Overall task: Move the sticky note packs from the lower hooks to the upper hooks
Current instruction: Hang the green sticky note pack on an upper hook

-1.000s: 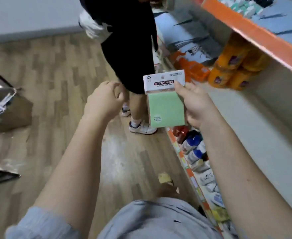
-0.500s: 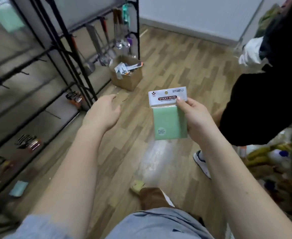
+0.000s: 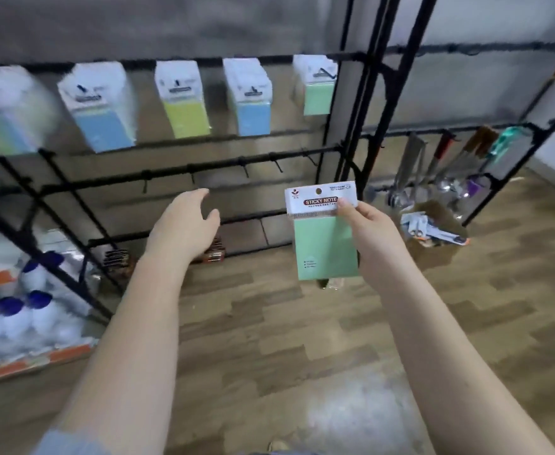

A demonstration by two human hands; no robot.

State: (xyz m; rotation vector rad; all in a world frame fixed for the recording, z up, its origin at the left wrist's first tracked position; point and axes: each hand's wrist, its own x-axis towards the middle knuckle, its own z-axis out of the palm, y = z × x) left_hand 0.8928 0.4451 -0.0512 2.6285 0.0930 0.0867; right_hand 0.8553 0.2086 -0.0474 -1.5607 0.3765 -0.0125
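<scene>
Green sticky note pack point(image 3: 325, 244) pinched in right grip point(image 3: 371, 231) — left grip point(image 3: 186, 224) loose, holding nothing

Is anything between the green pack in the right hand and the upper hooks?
Nothing visible. The green pack, pinched by the right hand, has open air up to the upper hooks, where a matching pack hangs.

Sticky note packs: five hanging point(image 3: 250, 96), one held point(image 3: 323, 231). Hands: two point(image 3: 184, 224).
</scene>
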